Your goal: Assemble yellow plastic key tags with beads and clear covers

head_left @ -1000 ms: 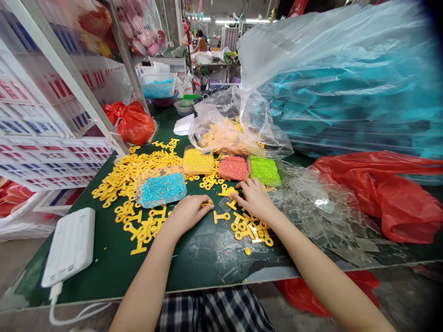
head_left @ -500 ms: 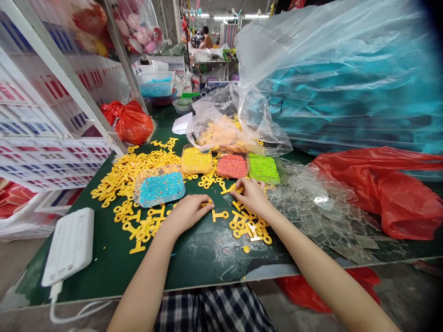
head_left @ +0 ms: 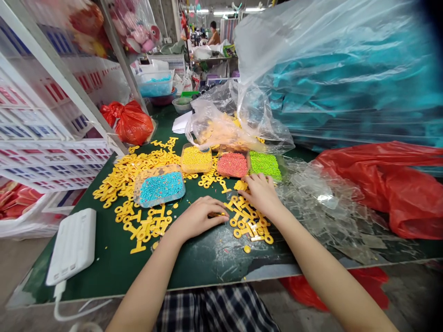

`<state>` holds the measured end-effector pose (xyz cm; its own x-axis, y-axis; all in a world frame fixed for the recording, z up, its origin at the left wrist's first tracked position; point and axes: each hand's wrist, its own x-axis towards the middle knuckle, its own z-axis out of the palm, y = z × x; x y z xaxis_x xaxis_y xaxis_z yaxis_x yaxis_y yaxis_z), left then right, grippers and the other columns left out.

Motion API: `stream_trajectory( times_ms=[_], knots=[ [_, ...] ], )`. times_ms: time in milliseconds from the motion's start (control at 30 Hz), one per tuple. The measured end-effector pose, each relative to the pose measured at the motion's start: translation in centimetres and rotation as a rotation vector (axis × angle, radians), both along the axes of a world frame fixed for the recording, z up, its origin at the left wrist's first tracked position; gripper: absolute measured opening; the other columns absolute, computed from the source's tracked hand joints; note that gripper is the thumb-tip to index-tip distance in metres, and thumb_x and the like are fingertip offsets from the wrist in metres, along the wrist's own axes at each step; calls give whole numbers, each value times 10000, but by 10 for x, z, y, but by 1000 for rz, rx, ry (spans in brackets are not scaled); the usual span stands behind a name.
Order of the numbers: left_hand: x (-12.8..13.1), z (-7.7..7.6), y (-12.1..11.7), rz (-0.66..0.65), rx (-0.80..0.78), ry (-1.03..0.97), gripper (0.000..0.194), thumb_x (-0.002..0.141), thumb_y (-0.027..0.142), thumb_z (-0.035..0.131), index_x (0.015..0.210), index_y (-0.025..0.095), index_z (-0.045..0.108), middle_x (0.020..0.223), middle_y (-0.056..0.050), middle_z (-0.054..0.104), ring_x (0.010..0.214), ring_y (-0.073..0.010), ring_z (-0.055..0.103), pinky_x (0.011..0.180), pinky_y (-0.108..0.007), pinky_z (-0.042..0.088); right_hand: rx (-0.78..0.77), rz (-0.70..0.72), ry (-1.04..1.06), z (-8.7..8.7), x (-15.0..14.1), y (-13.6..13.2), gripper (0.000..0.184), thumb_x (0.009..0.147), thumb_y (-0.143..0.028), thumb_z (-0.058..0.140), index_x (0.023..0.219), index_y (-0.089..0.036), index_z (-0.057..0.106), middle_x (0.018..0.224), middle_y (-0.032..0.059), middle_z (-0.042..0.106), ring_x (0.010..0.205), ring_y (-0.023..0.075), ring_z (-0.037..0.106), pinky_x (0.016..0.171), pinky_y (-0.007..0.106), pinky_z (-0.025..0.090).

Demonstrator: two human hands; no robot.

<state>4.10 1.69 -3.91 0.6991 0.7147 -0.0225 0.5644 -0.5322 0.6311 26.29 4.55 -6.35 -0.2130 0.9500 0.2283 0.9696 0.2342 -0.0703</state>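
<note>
My left hand [head_left: 200, 217] is low over the table with thumb and fingers closed, a bit of a yellow plastic piece [head_left: 218, 214] showing between them. My right hand [head_left: 262, 193] reaches over a small heap of yellow T-shaped pieces with ring ends [head_left: 244, 214]; its fingers are apart near the front of the tray of green beads [head_left: 265, 166], their tips partly hidden. Beside that tray stand trays of red beads [head_left: 232, 164] and yellow beads [head_left: 196, 159]. A tray of blue beads [head_left: 162, 186] is left of my hands, amid a larger heap of yellow pieces [head_left: 121, 173].
Clear flat plastic pieces [head_left: 318, 207] lie on the right, by a red plastic bag [head_left: 411, 193] and a big clear bag of blue material [head_left: 353, 97]. A white power bank [head_left: 72, 246] lies at left. A tied red bag [head_left: 128, 122] is behind. Someone sits in the background [head_left: 214, 36].
My left hand has moved right, covering the spot where a single yellow T-shaped piece lay. My right hand has shifted slightly right, its fingers changing from a pinch to more stretched out.
</note>
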Motion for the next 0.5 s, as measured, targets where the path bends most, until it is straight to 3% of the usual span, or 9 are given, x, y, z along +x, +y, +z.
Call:
stream_trajectory(
  times_ms=[100,267,400,500],
  knots=[
    [0,0,2,50,29,-32,233,960,347,512,1038,239,703,1214,-27,663,1132,-198,563,1004,-348,394,-28,13,33,2,5,3,243,825,-290,591,1039,-181,628,1022,120,675,1022,329,526,883,474,317],
    [-9,9,5,272,13,36,351,1002,360,375,1184,245,652,960,-16,738,937,-205,645,921,-347,457,-10,47,202,17,5,3,232,790,-328,628,971,-183,622,996,125,673,988,330,546,827,449,385],
    [-19,15,7,408,22,-88,417,998,382,321,1160,198,658,1212,-56,674,1128,-237,595,995,-364,438,-116,428,548,26,-12,-11,219,799,-308,644,994,-219,596,1028,61,655,993,247,560,862,392,441],
    [-23,20,5,441,-27,-182,450,989,411,312,1130,166,663,1189,-79,677,1102,-243,600,991,-379,446,-310,747,596,25,-30,-26,229,814,-284,667,1023,-215,605,1026,36,655,1006,205,551,892,358,459]
  ],
)
